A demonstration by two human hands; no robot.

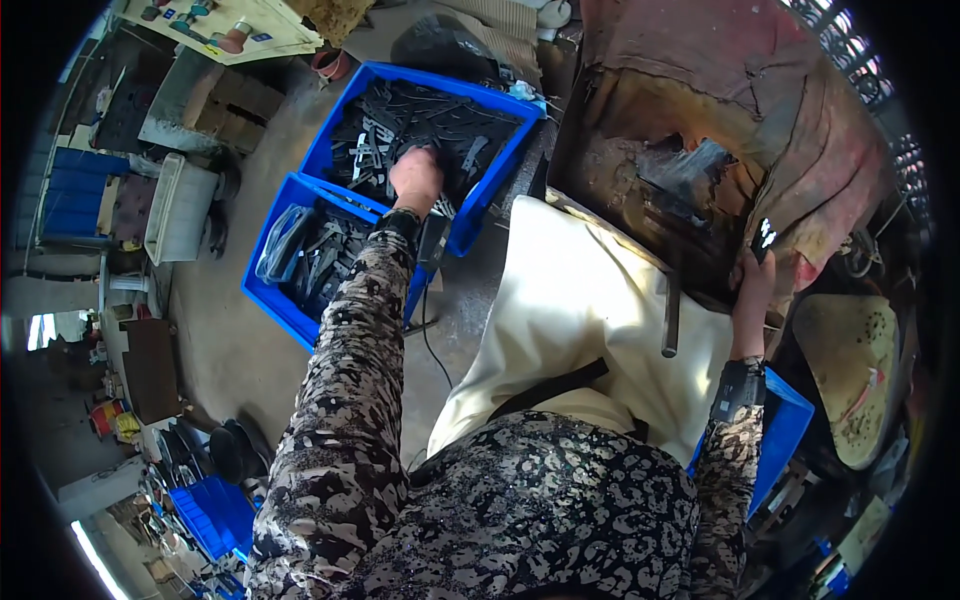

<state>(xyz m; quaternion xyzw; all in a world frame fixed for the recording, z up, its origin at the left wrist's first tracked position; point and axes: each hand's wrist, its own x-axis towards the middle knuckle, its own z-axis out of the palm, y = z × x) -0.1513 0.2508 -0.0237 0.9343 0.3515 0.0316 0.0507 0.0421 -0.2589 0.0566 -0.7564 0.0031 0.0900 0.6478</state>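
Nearest, a cream apron (590, 270) covers the person's lap, and a blue tub (785, 440) stands by the right forearm, its contents mostly hidden. The right hand (755, 285) is at the right side of an open box (612, 232); its fingers appear closed on a dark piece (766, 240) that shows bright glints.

To the left, the lower bin (275, 318) contains loose flat parts (325, 262) and a clear bag (283, 243). Beyond it, the left hand (417, 175) reaches into the upper bin (480, 215), among a broad layer of similar dark parts. Its fingertips are hidden, so I cannot tell whether they grip one.

The work looks to be mid-batch: one piece is apparently at the box, while many more lie in both bins. If the upper bin is the supply, most remains to be done; which bin, if either, takes finished parts cannot be told. Farthest, a stained cloth (830, 150) drapes over the box.
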